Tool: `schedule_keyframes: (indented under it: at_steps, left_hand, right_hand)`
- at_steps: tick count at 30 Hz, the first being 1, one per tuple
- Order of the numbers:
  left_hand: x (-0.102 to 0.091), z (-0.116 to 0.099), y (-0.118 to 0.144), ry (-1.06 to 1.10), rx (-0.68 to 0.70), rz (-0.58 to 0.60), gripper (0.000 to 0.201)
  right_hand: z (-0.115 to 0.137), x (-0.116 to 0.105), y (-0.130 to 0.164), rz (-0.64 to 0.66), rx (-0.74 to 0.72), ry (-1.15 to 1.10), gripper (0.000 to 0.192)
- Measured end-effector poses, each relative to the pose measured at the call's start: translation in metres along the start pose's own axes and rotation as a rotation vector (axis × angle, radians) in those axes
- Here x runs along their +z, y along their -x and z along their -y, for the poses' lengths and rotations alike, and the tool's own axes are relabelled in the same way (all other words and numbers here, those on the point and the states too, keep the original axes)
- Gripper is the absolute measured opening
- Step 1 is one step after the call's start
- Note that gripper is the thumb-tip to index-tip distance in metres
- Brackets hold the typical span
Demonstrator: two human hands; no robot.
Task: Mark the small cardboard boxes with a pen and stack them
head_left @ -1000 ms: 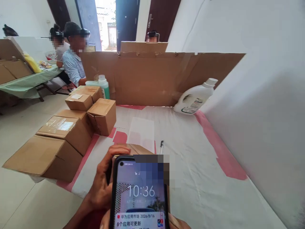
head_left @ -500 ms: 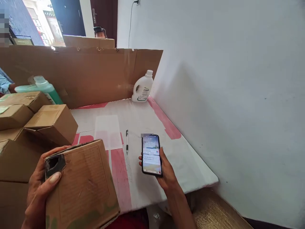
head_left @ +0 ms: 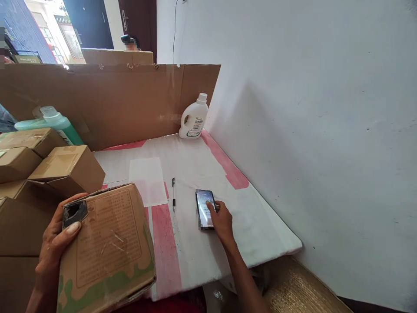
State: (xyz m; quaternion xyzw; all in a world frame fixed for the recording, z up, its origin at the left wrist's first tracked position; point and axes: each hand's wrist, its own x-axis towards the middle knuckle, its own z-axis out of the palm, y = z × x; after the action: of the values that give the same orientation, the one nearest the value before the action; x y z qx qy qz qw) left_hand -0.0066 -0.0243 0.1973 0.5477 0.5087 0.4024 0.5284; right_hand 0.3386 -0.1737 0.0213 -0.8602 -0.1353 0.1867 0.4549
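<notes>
My left hand (head_left: 57, 241) grips a worn cardboard box (head_left: 109, 250) with green print, held up near the table's front left, thumb beside a torn handle hole. My right hand (head_left: 221, 219) rests on a black phone (head_left: 204, 208) lying flat on the white-covered table (head_left: 260, 226), fingers over its lit screen. A pen (head_left: 173, 194) lies just left of the phone.
Stacked brown cartons (head_left: 39, 174) crowd the left side. A green bottle (head_left: 54, 121) stands behind them. A white detergent jug (head_left: 194, 118) sits in the far corner against a cardboard screen (head_left: 107, 100). A white wall (head_left: 309, 130) bounds the right. Another person sits beyond the screen.
The view swung right. The phone went from close to my face down onto the table under my right hand. My left hand brought the worn box up into view.
</notes>
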Motion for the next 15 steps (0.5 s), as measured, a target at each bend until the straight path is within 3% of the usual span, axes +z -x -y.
schedule_keyframes:
  at_steps: [5,15]
  left_hand:
    - [0.001,0.0,-0.001,0.062,-0.033,0.028,0.063]
    - [-0.002,0.012,-0.014,0.048,-0.044,0.002,0.063]
  right_hand:
    - [-0.002,0.024,0.012,-0.135,-0.085,0.232,0.066]
    - [-0.015,0.029,0.006,-0.236,-0.163,0.377,0.056]
